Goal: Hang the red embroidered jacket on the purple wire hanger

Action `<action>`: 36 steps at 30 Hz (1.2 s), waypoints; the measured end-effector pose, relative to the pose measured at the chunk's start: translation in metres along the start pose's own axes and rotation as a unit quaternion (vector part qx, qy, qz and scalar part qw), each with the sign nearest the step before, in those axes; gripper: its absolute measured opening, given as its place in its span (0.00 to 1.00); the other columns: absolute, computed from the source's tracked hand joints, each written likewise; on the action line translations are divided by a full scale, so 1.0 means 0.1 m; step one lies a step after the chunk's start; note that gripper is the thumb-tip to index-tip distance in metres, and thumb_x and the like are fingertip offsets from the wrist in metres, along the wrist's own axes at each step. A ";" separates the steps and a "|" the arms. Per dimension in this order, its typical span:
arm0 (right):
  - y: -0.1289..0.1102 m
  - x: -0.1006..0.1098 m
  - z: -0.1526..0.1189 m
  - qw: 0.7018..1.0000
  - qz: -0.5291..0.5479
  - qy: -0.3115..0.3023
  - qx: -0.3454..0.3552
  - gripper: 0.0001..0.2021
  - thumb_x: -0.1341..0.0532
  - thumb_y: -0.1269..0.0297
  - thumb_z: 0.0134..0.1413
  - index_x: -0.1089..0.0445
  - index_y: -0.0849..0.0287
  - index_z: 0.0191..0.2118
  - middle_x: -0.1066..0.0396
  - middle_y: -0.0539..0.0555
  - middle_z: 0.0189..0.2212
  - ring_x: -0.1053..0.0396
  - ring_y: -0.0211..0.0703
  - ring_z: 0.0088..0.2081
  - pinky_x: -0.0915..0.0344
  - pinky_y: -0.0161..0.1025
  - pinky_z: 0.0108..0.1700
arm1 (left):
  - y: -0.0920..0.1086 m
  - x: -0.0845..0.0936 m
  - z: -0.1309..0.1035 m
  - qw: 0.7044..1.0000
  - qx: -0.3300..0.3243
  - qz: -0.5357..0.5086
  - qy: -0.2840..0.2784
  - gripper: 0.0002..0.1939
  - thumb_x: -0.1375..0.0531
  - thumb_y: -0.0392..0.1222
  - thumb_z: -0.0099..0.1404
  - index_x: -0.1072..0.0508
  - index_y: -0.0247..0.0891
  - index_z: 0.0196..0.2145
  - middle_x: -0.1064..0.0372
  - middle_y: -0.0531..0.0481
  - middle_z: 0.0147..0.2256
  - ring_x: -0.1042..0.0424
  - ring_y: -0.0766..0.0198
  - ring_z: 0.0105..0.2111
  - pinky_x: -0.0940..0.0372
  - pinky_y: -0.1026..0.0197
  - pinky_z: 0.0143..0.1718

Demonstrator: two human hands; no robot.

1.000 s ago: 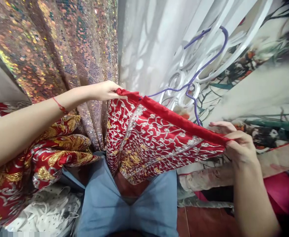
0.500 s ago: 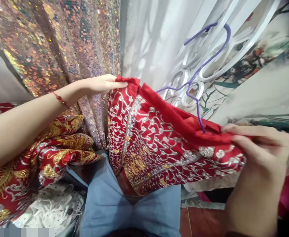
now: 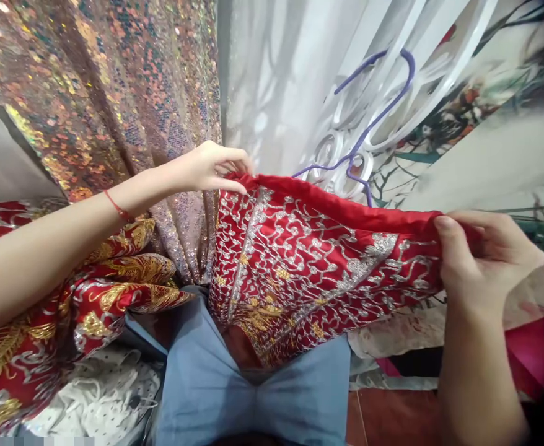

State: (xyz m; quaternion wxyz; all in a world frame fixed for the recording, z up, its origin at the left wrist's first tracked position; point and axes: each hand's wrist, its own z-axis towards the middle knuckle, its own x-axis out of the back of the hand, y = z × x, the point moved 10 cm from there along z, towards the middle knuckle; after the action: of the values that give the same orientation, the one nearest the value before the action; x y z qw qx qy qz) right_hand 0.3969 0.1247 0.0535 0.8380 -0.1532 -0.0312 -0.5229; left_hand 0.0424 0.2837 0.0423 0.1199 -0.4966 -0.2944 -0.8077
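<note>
A red embroidered skirt (image 3: 300, 248), worked in silver and gold thread, is stretched between my two hands by its plain red waistband. My left hand (image 3: 219, 167) pinches the waistband at its left end. The right end is gripped in my right hand (image 3: 483, 251), thumb on the near side and fingers behind the cloth. Behind the waistband stands a purple hanger (image 3: 360, 133); its hook and upper part show, while its lower part is hidden by the skirt.
A red and gold embroidered garment (image 3: 109, 285) lies at the left, above a white dotted cloth (image 3: 100, 390). Sequined fabric (image 3: 127, 80) hangs behind. White scrollwork (image 3: 374, 142) stands at the back right. Blue-grey trousers (image 3: 253, 402) cover the wearer's lap.
The right end of the waistband has risen and now hides more of the hanger's lower part. My left hand has shifted slightly right and down along the waistband.
</note>
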 end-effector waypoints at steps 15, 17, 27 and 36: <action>-0.17 0.07 -0.04 0.998 -0.017 0.022 0.047 0.08 0.35 0.57 0.47 0.26 0.56 0.27 0.28 0.55 0.21 0.34 0.39 0.20 0.40 0.37 0.23 | -0.20 -0.02 0.04 0.996 -0.086 0.030 0.017 0.19 0.36 0.57 0.57 0.21 0.40 0.38 0.27 0.43 0.50 0.28 0.57 0.50 0.38 0.55 0.55; -0.21 0.08 -0.05 0.998 -0.039 0.021 0.051 0.11 0.36 0.53 0.47 0.26 0.55 0.27 0.28 0.56 0.21 0.32 0.41 0.20 0.40 0.38 0.23 | -0.30 0.01 0.04 0.996 -0.069 0.060 0.000 0.18 0.37 0.56 0.58 0.21 0.41 0.39 0.25 0.46 0.47 0.28 0.59 0.47 0.38 0.58 0.53; -0.62 -0.36 -0.22 0.967 -0.181 -0.099 0.146 0.15 0.40 0.51 0.51 0.30 0.52 0.20 0.46 0.51 0.10 0.44 0.37 0.16 0.41 0.42 0.25 | -0.72 0.14 0.09 0.991 0.078 -0.049 0.092 0.15 0.47 0.45 0.61 0.25 0.35 0.38 0.30 0.49 0.30 0.33 0.64 0.30 0.35 0.60 0.38; 0.24 -0.10 0.07 0.999 -0.012 0.032 0.004 0.19 0.39 0.40 0.41 0.34 0.51 0.20 0.38 0.56 0.15 0.45 0.38 0.17 0.48 0.43 0.21 | -0.33 -0.08 -0.10 0.980 0.083 -0.141 -0.112 0.13 0.34 0.50 0.50 0.24 0.37 0.25 0.29 0.51 0.25 0.29 0.61 0.29 0.33 0.58 0.34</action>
State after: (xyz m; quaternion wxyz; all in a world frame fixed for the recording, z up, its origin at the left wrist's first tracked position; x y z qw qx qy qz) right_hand 0.4146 0.1457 0.0526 0.8329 -0.1327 -0.0079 -0.5373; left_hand 0.0227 0.3032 0.0195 0.0118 -0.5258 -0.4396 -0.7281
